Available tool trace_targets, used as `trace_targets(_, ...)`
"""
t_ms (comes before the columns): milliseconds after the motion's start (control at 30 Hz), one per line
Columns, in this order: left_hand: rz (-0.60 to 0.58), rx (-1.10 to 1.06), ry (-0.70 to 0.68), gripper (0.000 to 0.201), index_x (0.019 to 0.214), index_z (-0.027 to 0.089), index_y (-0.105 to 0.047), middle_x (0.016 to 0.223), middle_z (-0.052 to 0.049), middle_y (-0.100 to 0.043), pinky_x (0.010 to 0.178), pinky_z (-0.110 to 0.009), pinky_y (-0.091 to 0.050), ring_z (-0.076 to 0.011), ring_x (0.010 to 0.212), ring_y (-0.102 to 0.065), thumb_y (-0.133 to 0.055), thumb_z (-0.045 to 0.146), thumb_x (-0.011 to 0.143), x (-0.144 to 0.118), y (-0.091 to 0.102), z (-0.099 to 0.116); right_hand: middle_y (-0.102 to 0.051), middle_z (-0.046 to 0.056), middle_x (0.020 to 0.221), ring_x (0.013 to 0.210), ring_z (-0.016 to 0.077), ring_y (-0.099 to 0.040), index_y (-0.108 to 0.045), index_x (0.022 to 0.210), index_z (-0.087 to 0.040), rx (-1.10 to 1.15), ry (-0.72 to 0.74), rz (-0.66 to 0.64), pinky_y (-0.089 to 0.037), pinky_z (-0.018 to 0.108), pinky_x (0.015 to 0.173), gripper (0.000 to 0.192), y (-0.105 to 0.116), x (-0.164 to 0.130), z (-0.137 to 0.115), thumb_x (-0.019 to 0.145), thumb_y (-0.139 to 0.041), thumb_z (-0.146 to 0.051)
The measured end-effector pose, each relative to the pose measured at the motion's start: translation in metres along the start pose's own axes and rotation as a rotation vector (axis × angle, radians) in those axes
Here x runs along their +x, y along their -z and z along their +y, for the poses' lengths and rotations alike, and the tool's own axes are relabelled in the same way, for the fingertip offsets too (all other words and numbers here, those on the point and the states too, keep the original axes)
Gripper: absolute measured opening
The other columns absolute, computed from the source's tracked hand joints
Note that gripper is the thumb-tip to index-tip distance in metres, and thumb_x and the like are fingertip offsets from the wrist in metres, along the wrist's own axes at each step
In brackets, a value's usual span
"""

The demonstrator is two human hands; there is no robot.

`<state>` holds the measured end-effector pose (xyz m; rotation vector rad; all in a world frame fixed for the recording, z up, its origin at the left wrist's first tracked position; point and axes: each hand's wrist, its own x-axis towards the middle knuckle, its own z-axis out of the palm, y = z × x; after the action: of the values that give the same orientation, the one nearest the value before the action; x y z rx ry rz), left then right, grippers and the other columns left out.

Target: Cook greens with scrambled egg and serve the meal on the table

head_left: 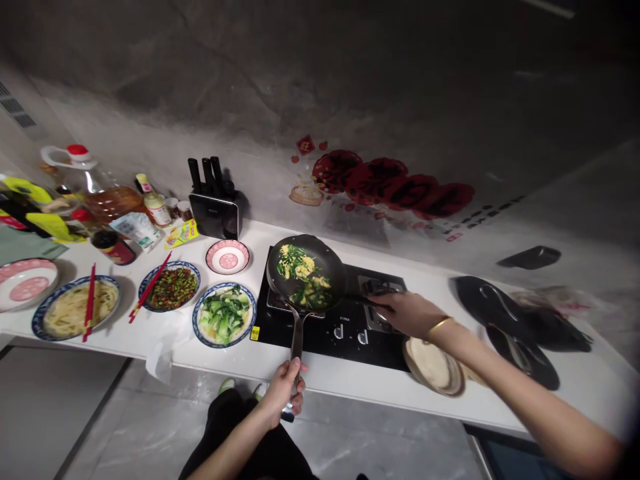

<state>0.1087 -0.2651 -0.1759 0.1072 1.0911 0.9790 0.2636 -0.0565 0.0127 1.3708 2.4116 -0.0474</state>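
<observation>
A black frying pan [330, 261] with scrambled egg and chopped greens [302, 273] stands on the left burner of a black cooktop [350, 333]. My left hand [283, 389] is closed around the end of the pan's long metal handle [297, 337], out past the counter's front edge. My right hand [407, 313] grips a dark utensil handle [367, 301] that reaches into the pan from the right. A gold bangle sits on that wrist.
Left of the cooktop on the white counter [320, 373] are a plate of green vegetables [225, 314], a small pink bowl [228, 257], a chopped pepper dish with red chopsticks [169, 287], noodles [76, 308], a knife block [217, 207], oil and jars. Dark pans [520, 327] lie right.
</observation>
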Motion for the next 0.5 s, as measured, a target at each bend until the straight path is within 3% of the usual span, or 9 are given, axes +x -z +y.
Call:
trace_targets(100,-0.003,-0.012,0.019,0.066,0.093,0.019,-0.047,0.054,0.009,-0.043,0.033,-0.019,-0.024,-0.0044,0.031,-0.034,-0.055,0.075,0.059,0.001,-0.001,-0.004,-0.071,0.008,0.096,0.087,0.0236,-0.066,-0.058,0.123,-0.026,0.05,-0.064,0.059,-0.049,0.033,0.075,0.039,-0.026,0.02,-0.018,0.087,-0.043,-0.028)
trace_targets(167,-0.036,-0.013,0.054,0.065,0.095,0.017,-0.05,0.057,0.005,-0.05,0.037,-0.022,-0.033,-0.008,0.036,-0.043,-0.053,0.074,0.063,0.002,0.002,-0.004,-0.071,0.01,0.093,0.083,0.0241,-0.067,-0.053,0.128,-0.025,0.069,-0.073,0.126,-0.049,0.033,0.072,0.042,-0.048,0.033,-0.027,0.089,-0.04,-0.029)
trace_targets(267,-0.034,0.066,0.0,0.061,0.09,0.014,-0.056,0.071,-0.006,-0.063,0.054,-0.029,-0.047,-0.0158,0.056,-0.06,-0.048,0.071,0.069,0.006,0.021,0.011,-0.07,0.013,0.092,0.075,0.0244,-0.067,-0.045,0.135,-0.023,0.097,-0.103,0.08,-0.049,0.034,0.068,0.047,-0.089,0.043,-0.041,0.089,-0.037,-0.026)
trace_targets(333,0.143,0.227,-0.199,0.051,0.084,0.013,-0.059,0.081,-0.009,-0.066,0.066,-0.03,-0.049,-0.0178,0.07,-0.063,-0.05,0.063,0.074,0.008,0.051,0.039,-0.069,0.014,0.093,0.074,0.0238,-0.068,-0.038,0.139,-0.021,0.152,-0.105,0.005,-0.049,0.034,0.068,0.052,-0.121,0.043,-0.048,0.087,-0.037,-0.021)
trace_targets(400,0.43,0.486,-0.44,0.038,0.084,0.013,-0.062,0.085,-0.009,-0.068,0.073,-0.029,-0.048,-0.0191,0.081,-0.063,-0.05,0.05,0.081,0.011,0.09,0.082,-0.067,0.013,0.097,0.077,0.0228,-0.067,-0.032,0.142,-0.02,0.253,-0.087,-0.022,-0.049,0.033,0.07,0.056,-0.15,0.039,-0.051,0.086,-0.037,-0.019)
trace_targets(433,0.626,0.637,-0.503,0.034,0.084,0.014,-0.062,0.084,-0.008,-0.069,0.074,-0.029,-0.048,-0.0196,0.082,-0.064,-0.048,0.045,0.083,0.013,0.111,0.108,-0.066,0.013,0.099,0.08,0.0226,-0.067,-0.032,0.142,-0.018,0.308,-0.084,-0.022,-0.049,0.033,0.071,0.056,-0.161,0.035,-0.052,0.086,-0.037,-0.02)
trace_targets(500,0.758,0.708,-0.539,0.029,0.095,0.014,-0.062,0.094,-0.01,-0.068,0.083,-0.031,-0.045,-0.0209,0.095,-0.061,-0.042,0.035,0.088,0.023,0.15,0.165,-0.066,0.013,0.098,0.084,0.024,-0.066,-0.036,0.14,-0.016,0.381,-0.12,0.031,-0.05,0.034,0.074,0.055,-0.175,0.027,-0.052,0.086,-0.038,-0.027)
